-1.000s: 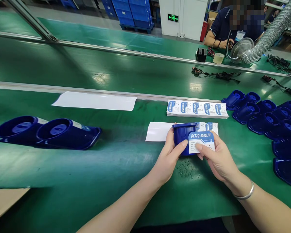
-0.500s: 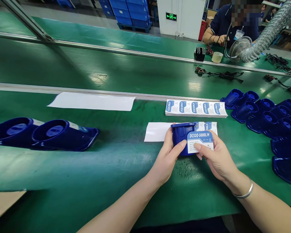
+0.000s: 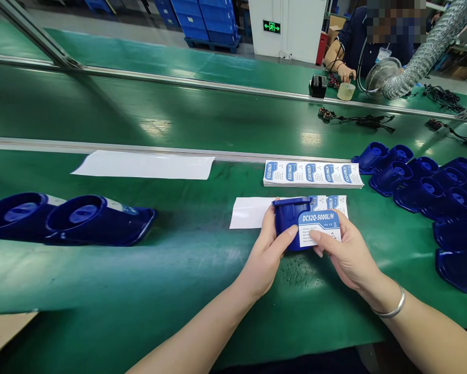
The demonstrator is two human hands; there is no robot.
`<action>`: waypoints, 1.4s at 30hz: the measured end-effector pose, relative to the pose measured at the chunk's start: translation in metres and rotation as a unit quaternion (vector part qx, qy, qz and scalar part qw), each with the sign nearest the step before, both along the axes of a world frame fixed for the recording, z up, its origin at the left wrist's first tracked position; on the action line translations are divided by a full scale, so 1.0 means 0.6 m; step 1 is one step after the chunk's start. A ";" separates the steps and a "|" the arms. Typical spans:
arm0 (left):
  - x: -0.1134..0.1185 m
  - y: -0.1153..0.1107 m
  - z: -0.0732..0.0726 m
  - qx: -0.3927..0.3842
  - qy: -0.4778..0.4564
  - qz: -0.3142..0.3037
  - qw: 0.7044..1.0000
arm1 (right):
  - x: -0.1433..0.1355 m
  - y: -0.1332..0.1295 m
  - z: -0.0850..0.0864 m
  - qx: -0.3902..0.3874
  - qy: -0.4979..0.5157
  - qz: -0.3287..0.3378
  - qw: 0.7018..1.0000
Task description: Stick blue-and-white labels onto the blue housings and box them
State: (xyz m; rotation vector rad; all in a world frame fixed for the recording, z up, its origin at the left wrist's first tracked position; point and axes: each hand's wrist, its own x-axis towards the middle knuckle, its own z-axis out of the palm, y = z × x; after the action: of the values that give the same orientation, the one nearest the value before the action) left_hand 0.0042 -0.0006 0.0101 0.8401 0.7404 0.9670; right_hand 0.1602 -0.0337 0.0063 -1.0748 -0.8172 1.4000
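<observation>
Green surface (image 3: pixel 202 280) carries a stack of printed label sheets (image 3: pixel 313 181). Left hand (image 3: pixel 265 255) grips one blue plastic housing (image 3: pixel 285 219); right hand (image 3: pixel 347 255) pinches the DC52Q-5000L/H label (image 3: pixel 319 220) at its side.

Beyond the far edge of our green desk (image 3: pixel 139 280), we see grey floor (image 3: pixel 139 32), stacked blue crates (image 3: pixel 217 21) and a white wall (image 3: pixel 303 31) bearing a lit exit sign (image 3: pixel 271 26).

The housing (image 3: pixel 284 221) is deep blue; the label (image 3: pixel 319 227) at its right, white under a blue band. Behind the housing, a label stack (image 3: pixel 313 174) repeats blue patches on white; left of the housing, a sheet (image 3: pixel 143 165) is plain white. The surface (image 3: pixel 194 275) beneath is green.
</observation>
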 end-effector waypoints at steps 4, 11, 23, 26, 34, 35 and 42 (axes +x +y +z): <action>0.000 -0.002 0.003 -0.004 0.002 0.001 1.000 | 0.000 0.000 0.000 -0.001 0.001 0.000 1.000; 0.000 -0.005 0.008 -0.008 0.003 0.006 1.000 | 0.000 0.000 0.001 -0.005 0.011 0.001 1.000; 0.000 -0.004 0.008 -0.009 0.003 0.000 1.000 | -0.001 0.000 0.003 -0.006 0.011 0.002 1.000; 0.000 -0.002 0.006 -0.004 -0.001 0.001 1.000 | -0.001 0.001 0.002 -0.007 0.007 0.001 1.000; 0.000 -0.001 0.004 0.000 -0.005 0.004 1.000 | -0.002 0.000 0.003 -0.005 0.005 0.002 1.000; 0.000 -0.001 0.004 0.002 -0.004 0.003 1.000 | -0.002 0.000 0.003 -0.004 0.005 0.002 1.000; 0.000 -0.001 0.003 0.000 -0.001 0.003 1.000 | -0.002 0.000 0.001 -0.002 0.005 0.000 1.000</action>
State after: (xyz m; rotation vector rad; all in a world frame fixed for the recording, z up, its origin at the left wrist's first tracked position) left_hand 0.0043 -0.0014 0.0121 0.8372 0.7421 0.9718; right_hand 0.1589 -0.0339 0.0072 -1.0702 -0.8065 1.4066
